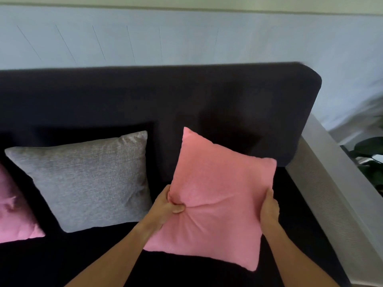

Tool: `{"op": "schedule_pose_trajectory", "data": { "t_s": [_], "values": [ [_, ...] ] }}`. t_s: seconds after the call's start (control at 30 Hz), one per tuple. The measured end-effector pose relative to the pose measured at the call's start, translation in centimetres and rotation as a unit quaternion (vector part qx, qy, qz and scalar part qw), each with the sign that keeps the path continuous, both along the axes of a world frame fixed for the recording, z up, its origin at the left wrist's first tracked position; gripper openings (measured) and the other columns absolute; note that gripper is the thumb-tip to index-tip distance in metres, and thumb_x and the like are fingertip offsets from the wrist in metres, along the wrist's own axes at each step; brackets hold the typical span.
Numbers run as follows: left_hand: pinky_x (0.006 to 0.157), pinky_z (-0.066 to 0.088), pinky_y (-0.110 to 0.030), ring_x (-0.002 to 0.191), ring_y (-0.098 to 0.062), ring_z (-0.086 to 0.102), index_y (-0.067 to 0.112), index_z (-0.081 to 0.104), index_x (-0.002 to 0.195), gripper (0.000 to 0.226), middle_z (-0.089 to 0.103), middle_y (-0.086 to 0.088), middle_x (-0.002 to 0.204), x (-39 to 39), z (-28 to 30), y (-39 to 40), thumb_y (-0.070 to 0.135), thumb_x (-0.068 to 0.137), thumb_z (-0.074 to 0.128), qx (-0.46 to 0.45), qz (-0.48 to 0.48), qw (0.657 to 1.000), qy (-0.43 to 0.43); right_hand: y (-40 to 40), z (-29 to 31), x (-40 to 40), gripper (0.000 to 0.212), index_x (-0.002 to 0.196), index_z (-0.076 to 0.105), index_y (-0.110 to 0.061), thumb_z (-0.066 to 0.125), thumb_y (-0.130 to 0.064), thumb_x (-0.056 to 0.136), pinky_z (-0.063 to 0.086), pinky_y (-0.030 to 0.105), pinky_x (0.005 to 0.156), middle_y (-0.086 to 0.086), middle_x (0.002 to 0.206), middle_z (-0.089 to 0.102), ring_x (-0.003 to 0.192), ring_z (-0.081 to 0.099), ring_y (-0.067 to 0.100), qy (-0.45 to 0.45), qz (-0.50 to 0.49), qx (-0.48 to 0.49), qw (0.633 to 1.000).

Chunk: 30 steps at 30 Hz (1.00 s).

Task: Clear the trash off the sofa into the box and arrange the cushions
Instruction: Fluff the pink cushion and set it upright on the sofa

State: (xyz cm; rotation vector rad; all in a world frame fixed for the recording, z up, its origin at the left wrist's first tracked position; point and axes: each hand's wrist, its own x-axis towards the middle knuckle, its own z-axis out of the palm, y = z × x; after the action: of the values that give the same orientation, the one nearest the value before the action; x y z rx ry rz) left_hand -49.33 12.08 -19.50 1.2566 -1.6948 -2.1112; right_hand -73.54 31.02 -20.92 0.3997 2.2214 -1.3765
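A pink cushion [219,195] is held up, tilted, above the right end of the dark sofa [228,104]. My left hand [169,206] pinches its left edge, thumb pressed into the fabric. My right hand [269,208] grips its right edge. A grey cushion [89,181] leans against the sofa back to the left. Another pink cushion [14,212] shows partly at the far left edge. No trash and no box are in view.
The sofa's light grey armrest [331,204] runs down the right side. Dark green plant leaves [371,160] sit beyond the armrest. A pale panelled wall [186,38] rises behind the sofa. Dark seat [83,255] lies in front of the cushions.
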Motion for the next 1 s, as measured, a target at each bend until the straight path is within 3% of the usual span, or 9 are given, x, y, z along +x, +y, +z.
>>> {"op": "schedule_pose_trajectory", "data": {
  "t_s": [0.2,0.37,0.5,0.6,0.7,0.8,0.87,0.93,1.0],
  "values": [
    [0.083,0.044,-0.015,0.113,-0.007,0.053,0.021,0.026,0.143,0.088,0.051,0.01,0.125,-4.5,1.0,0.1,-0.002,0.074,0.075,-0.102,-0.069,0.992,-0.021,-1.8,3.1,-4.4,0.063,0.149,0.039,-0.015,0.03,-0.055,0.101,0.036,0.043,0.105,0.011,0.147,0.048,0.133,0.046,0.031,0.123,-0.009,-0.056,0.991],
    [0.11,0.041,-0.041,0.131,-0.022,0.046,0.024,0.015,0.153,0.104,0.044,0.003,0.141,-8.7,0.6,-0.7,0.008,0.073,0.079,-0.084,-0.018,0.995,-0.042,-3.4,4.1,-7.4,0.057,0.146,0.042,-0.018,0.029,-0.05,0.101,0.036,0.044,0.107,0.008,0.145,0.048,0.135,0.044,0.03,0.125,0.026,-0.07,0.989],
    [0.116,0.035,-0.043,0.141,-0.025,0.038,0.027,0.011,0.157,0.102,0.034,-0.001,0.155,-10.4,-0.3,-0.9,0.002,0.079,0.072,-0.028,-0.019,0.999,-0.032,-4.9,2.9,-7.7,0.03,0.108,0.056,-0.018,0.035,-0.038,0.1,0.048,0.022,0.081,0.004,0.108,0.056,0.1,0.058,0.024,0.064,0.107,-0.052,0.991],
    [0.12,0.027,-0.041,0.15,-0.022,0.022,0.024,0.007,0.159,0.1,0.021,0.0,0.162,-11.0,-0.4,-1.1,-0.002,0.084,0.068,-0.01,-0.028,0.999,-0.026,-6.3,2.8,-5.9,0.05,0.147,0.042,-0.016,0.034,-0.038,0.103,0.036,0.042,0.114,0.005,0.142,0.048,0.132,0.045,0.025,0.067,0.154,-0.051,0.984],
    [0.116,0.031,-0.036,0.141,-0.016,0.031,0.023,0.012,0.158,0.094,0.03,0.005,0.153,-10.6,-0.5,-1.9,-0.001,0.085,0.067,-0.024,-0.049,0.998,-0.023,-7.4,2.8,-4.6,0.055,0.153,0.033,-0.014,0.037,-0.037,0.103,0.035,0.049,0.115,0.008,0.152,0.043,0.137,0.043,0.03,0.117,0.165,-0.01,0.979],
    [0.113,0.041,-0.043,0.133,-0.024,0.046,0.021,0.027,0.154,0.08,0.041,-0.003,0.15,-9.1,0.4,-3.3,0.002,0.085,0.065,-0.119,-0.04,0.99,-0.059,-9.3,2.6,-2.9,0.048,0.142,0.044,-0.006,0.047,-0.026,0.099,0.051,0.048,0.095,0.016,0.136,0.054,0.112,0.058,0.035,0.196,0.142,0.085,0.966],
    [0.103,0.05,-0.037,0.119,-0.021,0.057,0.02,0.046,0.143,0.059,0.054,-0.002,0.136,-7.2,1.8,-4.7,0.003,0.089,0.06,-0.241,0.021,0.967,-0.074,-11.3,2.8,-0.4,0.036,0.13,0.053,-0.004,0.05,-0.019,0.096,0.048,0.038,0.083,0.016,0.127,0.053,0.107,0.056,0.033,0.296,0.167,0.11,0.934],
    [0.09,0.054,-0.03,0.103,-0.014,0.061,0.017,0.06,0.127,0.04,0.062,0.002,0.12,-4.2,3.5,-7.0,0.001,0.091,0.056,-0.388,0.084,0.915,-0.073,-14.7,3.4,3.4,0.023,0.115,0.061,-0.007,0.052,-0.011,0.095,0.044,0.031,0.078,0.011,0.114,0.058,0.102,0.056,0.027,0.368,0.226,0.053,0.901],
    [0.082,0.052,-0.026,0.095,-0.01,0.056,0.016,0.064,0.116,0.03,0.062,0.003,0.111,-0.7,5.0,-10.0,0.001,0.091,0.055,-0.504,0.094,0.854,-0.088,-18.7,3.6,7.4,0.016,0.104,0.064,-0.01,0.054,-0.007,0.093,0.048,0.031,0.074,0.006,0.1,0.063,0.087,0.06,0.022,0.357,0.293,-0.037,0.886]
  ]
}}
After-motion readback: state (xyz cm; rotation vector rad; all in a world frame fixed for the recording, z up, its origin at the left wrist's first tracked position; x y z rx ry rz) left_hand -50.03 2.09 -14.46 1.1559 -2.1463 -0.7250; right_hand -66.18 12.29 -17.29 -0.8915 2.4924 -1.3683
